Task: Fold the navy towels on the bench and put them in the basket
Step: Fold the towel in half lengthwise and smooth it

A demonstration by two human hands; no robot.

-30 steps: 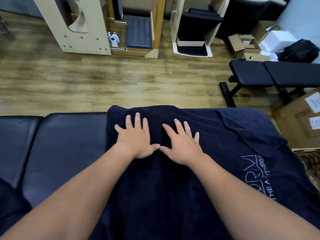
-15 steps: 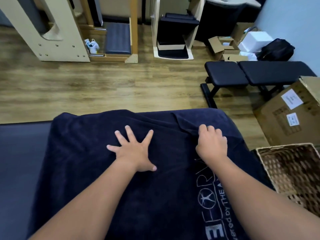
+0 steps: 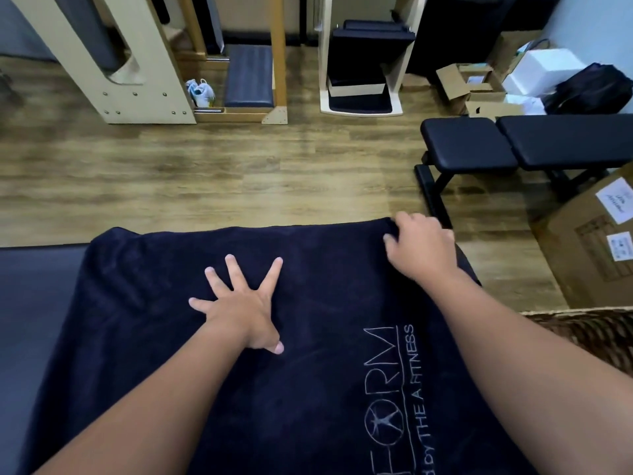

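Head-worn wide view, angled forward and down, close over towel [image 3: 308,389]

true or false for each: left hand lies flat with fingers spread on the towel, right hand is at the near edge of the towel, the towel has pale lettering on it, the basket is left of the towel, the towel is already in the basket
1. The left hand lies flat with fingers spread on the navy towel. True.
2. The right hand is at the towel's near edge. False: it grips the far right corner.
3. The towel carries pale lettering. True.
4. The wicker basket sits left of the towel. False: it is at the right.
5. The towel is already in the basket. False: it lies spread on the bench.
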